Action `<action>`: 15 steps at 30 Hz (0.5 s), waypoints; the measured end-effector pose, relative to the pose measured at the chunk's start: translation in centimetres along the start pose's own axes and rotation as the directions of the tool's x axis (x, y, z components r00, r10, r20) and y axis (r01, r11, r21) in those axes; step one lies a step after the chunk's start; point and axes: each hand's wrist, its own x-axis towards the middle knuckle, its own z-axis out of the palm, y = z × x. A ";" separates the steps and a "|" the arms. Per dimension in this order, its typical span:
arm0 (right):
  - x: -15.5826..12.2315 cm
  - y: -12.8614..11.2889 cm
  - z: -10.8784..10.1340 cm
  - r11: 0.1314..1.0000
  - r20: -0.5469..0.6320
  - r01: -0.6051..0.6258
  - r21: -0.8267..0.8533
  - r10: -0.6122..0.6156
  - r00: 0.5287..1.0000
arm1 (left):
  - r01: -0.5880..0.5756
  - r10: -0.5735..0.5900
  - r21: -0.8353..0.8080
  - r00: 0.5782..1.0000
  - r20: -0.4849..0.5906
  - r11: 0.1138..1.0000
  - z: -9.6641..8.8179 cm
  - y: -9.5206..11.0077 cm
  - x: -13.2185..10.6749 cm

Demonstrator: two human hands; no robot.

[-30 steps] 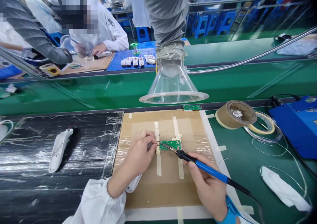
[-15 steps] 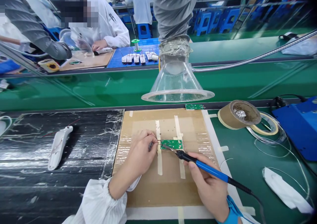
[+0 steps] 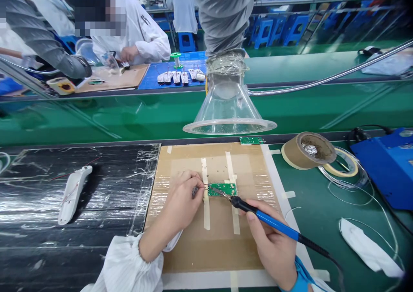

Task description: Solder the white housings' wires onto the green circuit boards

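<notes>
A small green circuit board [image 3: 222,189] lies on a taped cardboard mat [image 3: 213,240] in front of me. My right hand [image 3: 274,246] grips a blue-handled soldering iron [image 3: 274,224] whose tip rests on the board. My left hand [image 3: 182,203] is closed in a pinch at the board's left edge, holding a thin wire [image 3: 204,185] against it. A white plastic piece [image 3: 172,242] shows under my left wrist.
A clear fume funnel [image 3: 228,111] hangs just beyond the mat. A white plastic housing [image 3: 71,194] lies on the black belt at left. Tape rolls [image 3: 308,150], coiled solder wire [image 3: 351,180], a blue station [image 3: 387,167] and a white cloth [image 3: 368,249] sit at right. Other people work across the green conveyor.
My hands and the iron have stayed on the board. The white housing on the belt has drifted left. A person across the conveyor has lifted a hand from the table.
</notes>
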 end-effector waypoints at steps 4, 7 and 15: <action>0.1 -0.2 0.1 1.000 0.006 0.009 0.009 -0.009 1.000 | -0.007 0.007 -0.001 1.000 -0.003 1.000 -0.1 0.1 0.0; 0.2 -0.1 0.1 1.000 -0.017 0.013 0.018 -0.012 1.000 | -0.009 0.009 -0.008 1.000 -0.011 1.000 0.0 0.0 -0.1; 0.1 0.4 -0.5 0.999 -0.041 -0.023 0.032 0.024 0.999 | -0.033 0.033 -0.075 0.999 0.001 0.997 -0.2 -0.3 -0.3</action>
